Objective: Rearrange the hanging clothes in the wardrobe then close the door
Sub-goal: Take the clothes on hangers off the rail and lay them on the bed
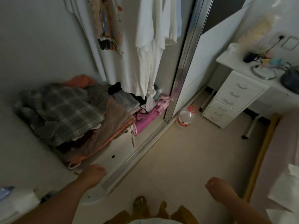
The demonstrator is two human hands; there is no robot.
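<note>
The hanging clothes (145,46) fill the top of the open wardrobe (40,46): mostly long white garments, with one patterned piece (108,25) in beige, red and black hanging among them on the left side. The longest white hems reach down to the pile below. The sliding door (182,62), edged in a silver frame, stands pushed to the right, and its track (137,157) runs along the floor (178,159) toward the person.

On the wardrobe's bottom lies a loose heap of clothes: a grey checked garment (64,110) on top at the left, a brown and orange one (113,126) beside it, pink fabric (148,115) spilling toward the door, and an orange piece (80,80) at the back.

Just outside the door a clear plastic bottle (186,117) with a red cap and label stands on the floor. To the right is a white worktop (234,62) carrying a dark cup (250,57), a round mirror (263,71) and a dark bag (291,78), with a white drawer unit (233,97) under it.

Both hands are low in view, well away from the clothes. The left hand (95,173) has its grip curled into a loose fist over the track, holding nothing. The right hand (216,186) is likewise curled in and empty, above the bare floor.
</note>
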